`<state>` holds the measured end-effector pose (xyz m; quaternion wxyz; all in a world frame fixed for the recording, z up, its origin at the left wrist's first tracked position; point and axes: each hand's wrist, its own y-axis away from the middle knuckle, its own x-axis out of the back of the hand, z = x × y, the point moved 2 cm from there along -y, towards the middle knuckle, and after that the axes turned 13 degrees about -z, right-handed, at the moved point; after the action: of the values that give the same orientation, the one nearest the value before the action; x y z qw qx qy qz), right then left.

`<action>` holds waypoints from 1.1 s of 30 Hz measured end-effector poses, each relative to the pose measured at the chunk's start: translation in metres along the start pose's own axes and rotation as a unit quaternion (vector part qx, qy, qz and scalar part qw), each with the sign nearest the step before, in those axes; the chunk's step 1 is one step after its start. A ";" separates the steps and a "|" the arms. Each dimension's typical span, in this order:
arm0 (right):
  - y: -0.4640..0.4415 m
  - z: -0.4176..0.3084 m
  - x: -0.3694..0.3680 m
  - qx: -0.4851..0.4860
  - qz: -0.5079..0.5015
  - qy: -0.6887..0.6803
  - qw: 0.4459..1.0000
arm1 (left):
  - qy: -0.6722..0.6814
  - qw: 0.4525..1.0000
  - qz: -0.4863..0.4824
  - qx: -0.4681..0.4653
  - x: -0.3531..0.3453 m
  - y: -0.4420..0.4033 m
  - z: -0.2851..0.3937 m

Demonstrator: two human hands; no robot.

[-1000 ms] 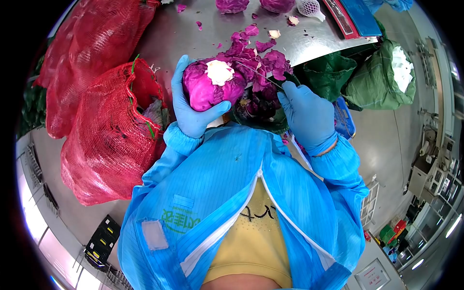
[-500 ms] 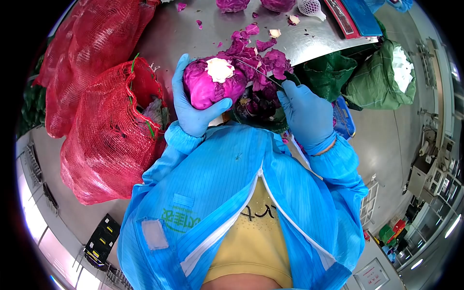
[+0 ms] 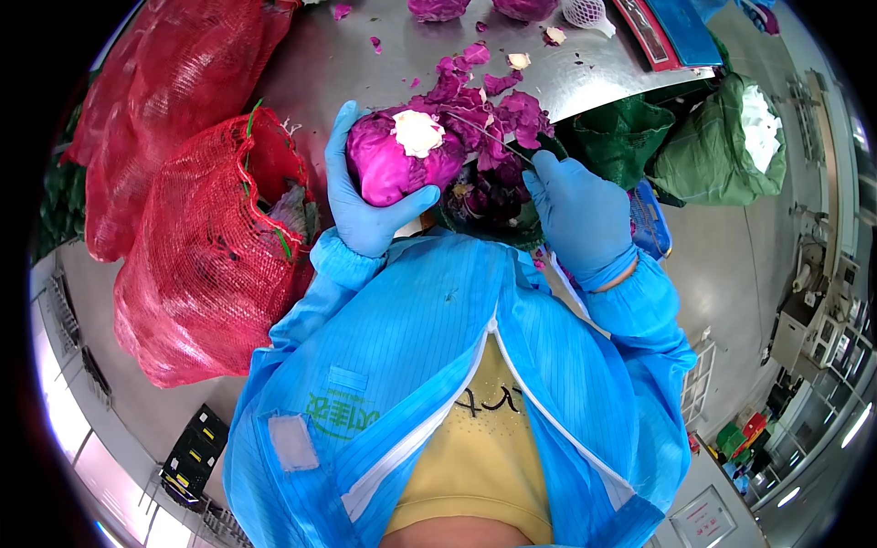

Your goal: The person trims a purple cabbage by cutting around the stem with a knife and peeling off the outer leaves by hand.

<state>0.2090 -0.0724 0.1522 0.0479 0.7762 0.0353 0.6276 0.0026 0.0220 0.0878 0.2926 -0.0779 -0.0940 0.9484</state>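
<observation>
My left hand (image 3: 370, 205), in a blue glove, cups a red cabbage (image 3: 393, 169) with thumb and fingers on opposite sides. The pale cut stem (image 3: 418, 133) of the cabbage faces up. My right hand (image 3: 585, 215), gloved too, is closed around the handle end of a knife (image 3: 489, 134). Its thin blade points left toward the cabbage; I cannot tell whether it touches. Loose purple leaves (image 3: 523, 119) lie on the table beyond the blade. Below them, a dark container (image 3: 493, 205) with purple scraps sits between my hands.
On the left stand red mesh sacks (image 3: 201, 247), one open with a cabbage inside. Green sacks (image 3: 722, 151) are at the right of the metal table (image 3: 365, 68). More cabbages (image 3: 438, 7), a white foam net (image 3: 589, 15) and a blue board (image 3: 674, 32) lie at the back.
Almost nothing differs. The cabbage and the knife have shifted very slightly, while both hands keep their grips.
</observation>
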 end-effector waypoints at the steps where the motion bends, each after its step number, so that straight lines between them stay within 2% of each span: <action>1: 0.000 0.001 0.001 -0.001 0.000 0.000 1.000 | 0.011 1.000 -0.004 -0.001 0.001 0.000 0.000; 10: 0.000 -0.002 0.006 -0.013 -0.003 -0.001 1.000 | -0.026 0.999 -0.017 -0.010 0.007 0.001 -0.005; 18: 0.000 0.009 0.007 0.048 -0.025 -0.070 0.996 | 0.007 0.999 -0.038 -0.018 0.015 0.001 -0.009; 25: 0.001 0.005 0.016 0.011 -0.053 -0.058 0.997 | 0.059 0.997 -0.039 -0.008 0.014 -0.002 -0.006; 33: 0.003 0.001 0.009 -0.003 -0.009 -0.039 0.999 | 0.068 0.997 -0.030 -0.003 0.011 -0.001 -0.007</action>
<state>0.2115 -0.0748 0.1612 0.0575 0.7994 0.0387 0.5967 -0.0044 0.0301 0.0801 0.3261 -0.1400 -0.0793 0.9315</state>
